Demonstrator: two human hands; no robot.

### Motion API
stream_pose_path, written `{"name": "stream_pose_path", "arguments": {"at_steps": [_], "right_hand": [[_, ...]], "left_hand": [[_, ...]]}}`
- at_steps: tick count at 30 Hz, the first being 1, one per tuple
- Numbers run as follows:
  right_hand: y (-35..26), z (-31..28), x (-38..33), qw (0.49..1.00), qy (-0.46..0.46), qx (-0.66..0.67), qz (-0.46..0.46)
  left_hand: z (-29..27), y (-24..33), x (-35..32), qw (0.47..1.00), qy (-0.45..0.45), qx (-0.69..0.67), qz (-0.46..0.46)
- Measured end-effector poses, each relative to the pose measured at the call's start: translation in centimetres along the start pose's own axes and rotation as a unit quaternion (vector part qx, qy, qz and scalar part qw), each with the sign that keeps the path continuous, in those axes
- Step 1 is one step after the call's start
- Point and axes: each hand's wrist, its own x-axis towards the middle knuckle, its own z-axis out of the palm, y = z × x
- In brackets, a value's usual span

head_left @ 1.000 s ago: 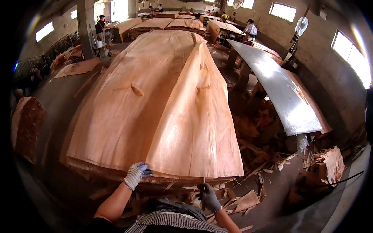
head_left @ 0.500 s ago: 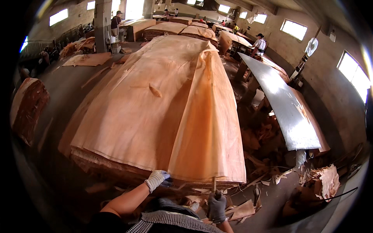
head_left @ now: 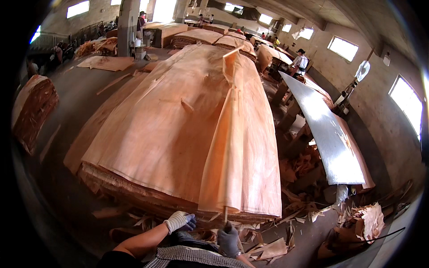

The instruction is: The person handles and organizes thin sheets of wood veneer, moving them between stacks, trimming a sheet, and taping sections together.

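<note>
A tall stack of thin reddish wood veneer sheets stretches away in front of me. On its right part, the top sheet rises into a long upright fold. My right hand, in a dark grey glove, is closed round the near end of a thin stick; most of the stick's length is hidden by the folded veneer. My left hand, in a glove with a white cuff and grey-blue fingers, is just below the stack's near edge. Its fingers are loosely bent, with nothing seen in them.
To the right stands a bench with a shiny metal top. Veneer scraps litter the floor near me, and a scrap heap lies at the lower right. Another veneer pile stands left. A person works farther off, among more stacks.
My right hand has moved left with the stick, and the veneer fold has shifted left and narrowed. My left hand has come away from the stack's edge.
</note>
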Motion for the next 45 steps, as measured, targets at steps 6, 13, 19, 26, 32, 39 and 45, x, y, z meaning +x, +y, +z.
{"name": "stream_pose_path", "arguments": {"at_steps": [6, 13, 19, 26, 32, 39, 45], "right_hand": [[4.9, 2.9, 5.4, 0.987, -0.104, -0.112, 0.053], [3.6, -1.7, 4.2, 0.997, 0.029, 0.048, 0.052], [-6.1, -2.8, 9.9, 0.986, -0.054, 0.094, 0.13], [-13.5, -6.9, 6.4, 0.992, -0.045, -0.103, 0.051], [-10.3, -14.1, 6.2, 0.993, 0.113, -0.024, 0.02], [-9.1, -26.4, 1.3, 0.989, 0.148, -0.011, 0.018], [-9.3, -42.3, -2.0, 0.981, 0.192, -0.028, 0.009]], "left_hand": [[-2.6, -5.6, 1.0, 0.905, 0.081, 0.376, 0.18], [-3.9, -9.3, -0.4, 0.914, 0.086, 0.347, 0.191], [1.0, -3.6, -2.5, 0.971, -0.085, 0.22, 0.034], [-4.4, 2.2, -1.7, 0.904, -0.07, -0.385, 0.173], [-6.2, 7.1, -2.8, 0.819, 0.147, -0.449, 0.326], [4.7, 5.2, -1.9, 0.832, 0.265, -0.328, 0.361], [21.2, 4.7, -0.2, 0.877, 0.274, -0.189, 0.348]]}}
